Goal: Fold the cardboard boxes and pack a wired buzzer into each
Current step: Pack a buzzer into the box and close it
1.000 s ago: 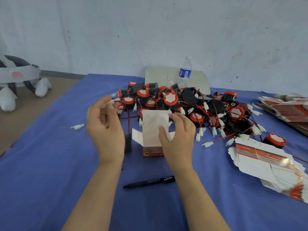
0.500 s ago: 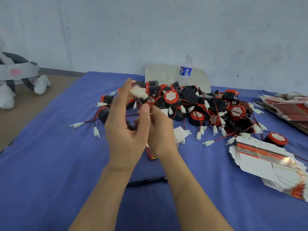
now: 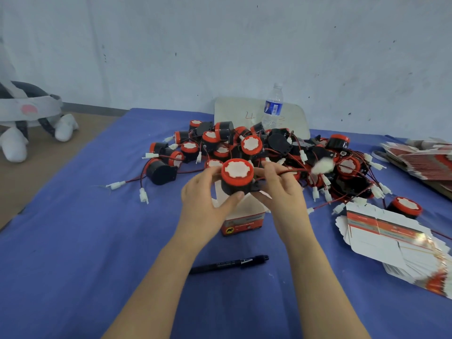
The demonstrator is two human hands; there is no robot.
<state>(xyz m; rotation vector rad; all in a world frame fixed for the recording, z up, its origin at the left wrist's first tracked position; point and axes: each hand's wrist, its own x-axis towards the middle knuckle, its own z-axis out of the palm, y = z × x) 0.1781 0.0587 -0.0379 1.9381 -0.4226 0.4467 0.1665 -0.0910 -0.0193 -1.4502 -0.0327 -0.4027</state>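
Observation:
A black buzzer with a red cap and white sticker is held above an open folded cardboard box, red and white, standing on the blue cloth. My left hand grips the buzzer's left side and bottom. My right hand holds its right side and pinches the red-black wire, whose white connector swings blurred to the right. A big pile of more wired buzzers lies just behind.
A fanned stack of flat unfolded boxes lies at the right, another stack at the far right. A black pen lies in front of the box. A water bottle and a white board stand at the back. One buzzer lies apart at the left.
Both hands came together over the box and now hold one buzzer cap-up above its opening. The wire's connector has swung out to the right.

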